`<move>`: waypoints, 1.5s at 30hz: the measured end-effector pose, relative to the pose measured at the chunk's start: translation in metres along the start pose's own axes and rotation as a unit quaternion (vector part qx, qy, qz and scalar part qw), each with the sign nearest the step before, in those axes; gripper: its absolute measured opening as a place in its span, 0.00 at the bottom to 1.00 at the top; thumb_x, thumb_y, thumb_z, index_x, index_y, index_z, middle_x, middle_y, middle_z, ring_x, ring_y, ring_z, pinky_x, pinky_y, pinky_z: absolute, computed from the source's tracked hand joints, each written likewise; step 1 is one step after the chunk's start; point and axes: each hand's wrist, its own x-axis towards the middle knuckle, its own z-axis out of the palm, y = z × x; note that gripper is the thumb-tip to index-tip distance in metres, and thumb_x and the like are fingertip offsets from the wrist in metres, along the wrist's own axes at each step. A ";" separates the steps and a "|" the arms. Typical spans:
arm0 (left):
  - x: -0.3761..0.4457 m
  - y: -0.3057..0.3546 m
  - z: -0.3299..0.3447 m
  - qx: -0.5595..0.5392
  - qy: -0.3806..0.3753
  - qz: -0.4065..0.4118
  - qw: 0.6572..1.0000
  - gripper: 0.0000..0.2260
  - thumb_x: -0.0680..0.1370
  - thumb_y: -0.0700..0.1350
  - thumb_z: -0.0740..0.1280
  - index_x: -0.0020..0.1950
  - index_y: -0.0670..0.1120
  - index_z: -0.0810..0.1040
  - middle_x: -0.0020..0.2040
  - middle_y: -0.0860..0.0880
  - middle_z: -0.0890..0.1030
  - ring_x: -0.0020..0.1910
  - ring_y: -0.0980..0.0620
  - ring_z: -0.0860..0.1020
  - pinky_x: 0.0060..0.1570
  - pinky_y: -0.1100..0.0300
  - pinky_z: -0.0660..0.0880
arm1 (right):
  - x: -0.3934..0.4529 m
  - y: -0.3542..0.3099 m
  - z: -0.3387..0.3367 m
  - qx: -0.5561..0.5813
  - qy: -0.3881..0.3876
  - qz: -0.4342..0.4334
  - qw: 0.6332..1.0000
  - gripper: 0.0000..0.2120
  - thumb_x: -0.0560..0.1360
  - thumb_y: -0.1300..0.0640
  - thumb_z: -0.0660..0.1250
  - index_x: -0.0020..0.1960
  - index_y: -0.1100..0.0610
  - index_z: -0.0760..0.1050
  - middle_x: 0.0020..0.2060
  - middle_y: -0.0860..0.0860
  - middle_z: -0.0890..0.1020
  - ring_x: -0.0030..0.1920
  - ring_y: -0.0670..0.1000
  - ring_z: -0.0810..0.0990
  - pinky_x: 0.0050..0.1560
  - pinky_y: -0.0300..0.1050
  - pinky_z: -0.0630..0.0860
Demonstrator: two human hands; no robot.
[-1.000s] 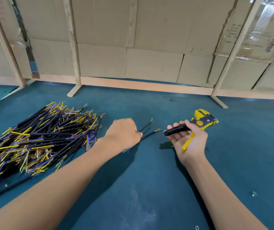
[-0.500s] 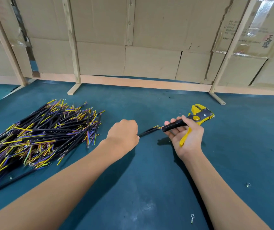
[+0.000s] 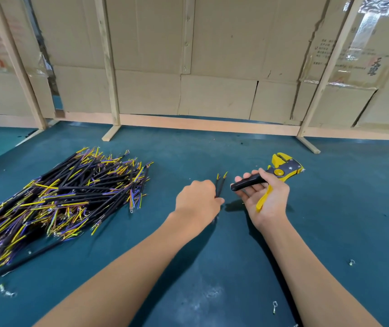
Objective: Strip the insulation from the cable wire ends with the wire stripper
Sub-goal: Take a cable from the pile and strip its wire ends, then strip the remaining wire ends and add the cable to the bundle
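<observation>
While the right hand grips the wire stripper, the left hand pinches two cables pointing away.

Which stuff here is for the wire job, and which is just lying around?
For the job: wire stripper in the right hand; two black cables held by the left hand; cable pile.

Just lying about: small metal bits on the green table; cardboard wall.

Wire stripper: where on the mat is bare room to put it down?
Bare mat lies right of the right hand holding the wire stripper, and beyond both hands toward the cardboard wall. The cable pile crowds the left.
</observation>
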 end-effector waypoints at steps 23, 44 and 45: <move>-0.028 -0.120 -0.092 0.228 0.050 -0.068 0.970 0.08 0.79 0.46 0.65 0.56 0.47 0.78 0.57 0.43 0.81 0.58 0.39 0.77 0.56 0.51 0.74 | -0.001 0.005 -0.004 0.048 0.026 0.011 0.998 0.06 0.80 0.59 0.65 0.47 0.62 0.74 0.35 0.57 0.83 0.40 0.61 0.85 0.43 0.53 0.83; -0.020 -0.101 -0.095 0.245 0.094 0.018 0.965 0.17 0.75 0.36 0.64 0.64 0.42 0.73 0.60 0.40 0.69 0.58 0.37 0.70 0.57 0.46 0.74 | 0.004 0.008 -0.005 0.030 0.010 0.014 0.999 0.06 0.78 0.59 0.66 0.47 0.62 0.75 0.37 0.58 0.83 0.41 0.62 0.85 0.43 0.54 0.83; -0.020 -0.098 -0.095 0.223 0.125 0.045 0.966 0.21 0.75 0.34 0.65 0.68 0.44 0.73 0.60 0.41 0.68 0.57 0.37 0.69 0.57 0.44 0.74 | 0.005 0.009 -0.005 0.030 0.008 0.013 0.999 0.06 0.78 0.59 0.66 0.47 0.63 0.75 0.37 0.58 0.83 0.41 0.62 0.85 0.43 0.54 0.83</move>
